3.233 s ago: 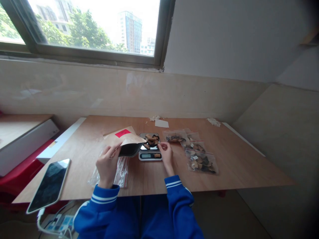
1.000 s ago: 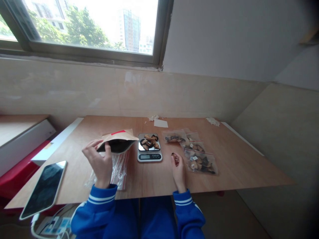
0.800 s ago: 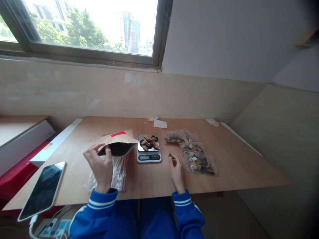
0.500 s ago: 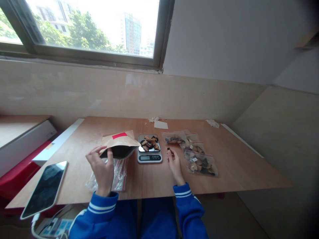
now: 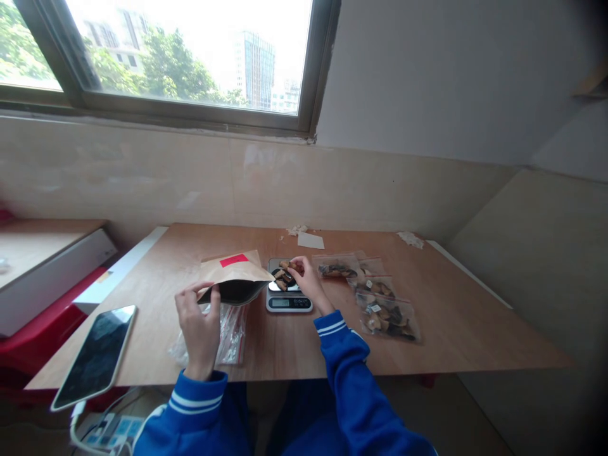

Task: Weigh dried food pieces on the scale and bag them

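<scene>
Left hand is closed on the near edge of a brown paper pouch, and this grip keeps the pouch's black-lined mouth parted and turned toward a kitchen scale. Head view: right hand reaches over the scale's steel pan, its fingertips pinched together at a heap of dark and tan dried pieces; whether a piece is caught between them cannot be told. The heap lies on the pan, so the scale's display stays uncovered. Right of the scale, three or more filled zip bags lie overlapping in a loose group, apart from the pan. A clear plastic bag lies under the pouch, beside the left hand. A phone lies near the left edge of the wooden tabletop. A paper slip and tissue scraps lie at the far edge, out of the hands' way.
</scene>
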Demonstrator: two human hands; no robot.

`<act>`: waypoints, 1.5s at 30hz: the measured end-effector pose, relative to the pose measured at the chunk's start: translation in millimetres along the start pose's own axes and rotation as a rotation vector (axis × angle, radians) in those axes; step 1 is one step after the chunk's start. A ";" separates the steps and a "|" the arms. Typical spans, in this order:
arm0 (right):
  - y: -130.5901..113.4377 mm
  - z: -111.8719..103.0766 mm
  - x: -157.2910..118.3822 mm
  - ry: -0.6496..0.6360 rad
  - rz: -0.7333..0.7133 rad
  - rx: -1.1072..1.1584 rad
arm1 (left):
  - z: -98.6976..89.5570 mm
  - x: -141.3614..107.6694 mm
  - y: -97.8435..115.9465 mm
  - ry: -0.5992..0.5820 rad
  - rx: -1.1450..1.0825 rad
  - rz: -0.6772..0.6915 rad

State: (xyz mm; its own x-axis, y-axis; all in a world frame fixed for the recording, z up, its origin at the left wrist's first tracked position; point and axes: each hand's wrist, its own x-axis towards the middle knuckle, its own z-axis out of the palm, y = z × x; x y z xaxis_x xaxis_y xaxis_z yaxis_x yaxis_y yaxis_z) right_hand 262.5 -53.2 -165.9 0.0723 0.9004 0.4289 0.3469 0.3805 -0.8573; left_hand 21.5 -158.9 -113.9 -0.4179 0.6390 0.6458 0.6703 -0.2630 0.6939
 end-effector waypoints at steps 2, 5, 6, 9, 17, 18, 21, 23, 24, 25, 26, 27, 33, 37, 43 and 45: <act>-0.7 6.3 4.9 -0.010 0.011 0.008 | -1.3 0.3 -0.4 -0.002 -0.003 -0.005; -6.2 10.1 11.5 -0.089 0.052 -0.051 | -2.1 0.4 -0.4 -0.014 0.005 -0.009; -8.5 10.1 13.4 -0.125 0.059 -0.078 | -2.1 0.3 -0.5 -0.020 0.009 -0.008; -12.9 8.3 17.8 -0.188 0.066 -0.144 | -2.1 -0.2 -1.1 -0.028 0.011 -0.002; -4.0 -3.9 18.7 -0.189 0.004 -0.095 | -2.4 0.1 -4.4 -0.029 0.024 0.005; -3.3 -5.8 18.3 -0.191 -0.007 -0.110 | -1.9 0.2 -4.5 -0.030 0.023 0.006; -1.4 -9.5 18.0 -0.178 -0.022 -0.177 | -0.4 0.2 -4.3 -0.029 0.016 0.004; 0.0 -9.4 19.0 -0.175 -0.033 -0.212 | 0.0 0.3 -4.0 -0.028 0.011 0.002; 0.6 -8.6 19.7 -0.179 -0.042 -0.227 | 0.0 0.3 -3.9 -0.029 0.009 0.002; 1.2 -7.6 20.5 -0.187 -0.053 -0.242 | 0.0 0.5 -3.8 -0.030 0.008 0.002; 1.8 -6.5 21.2 -0.196 -0.063 -0.257 | -0.1 0.7 -3.6 -0.030 0.008 0.002; 2.2 -5.4 21.9 -0.205 -0.070 -0.273 | -0.2 1.0 -3.5 -0.030 0.009 0.003; 3.0 -7.8 19.9 -0.165 -0.106 -0.337 | -1.0 2.1 -2.9 -0.026 0.007 0.010; 6.8 -20.6 6.3 -0.025 -0.123 -0.335 | -2.1 1.7 -3.5 -0.024 0.005 0.020; 24.8 -29.7 -37.7 0.136 -0.105 -0.402 | -1.0 1.7 -3.1 -0.031 0.006 0.008; 30.6 -27.7 -47.5 0.133 -0.096 -0.452 | -0.6 1.2 -1.8 -0.036 0.001 0.004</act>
State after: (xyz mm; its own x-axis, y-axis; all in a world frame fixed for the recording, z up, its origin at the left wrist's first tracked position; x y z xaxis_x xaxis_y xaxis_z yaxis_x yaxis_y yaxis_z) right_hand 295.6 -90.2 -204.6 0.1287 0.8198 0.5581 0.7275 0.3044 -0.6149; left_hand 19.4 -158.1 -114.1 -0.3927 0.6633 0.6370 0.6725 -0.2654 0.6909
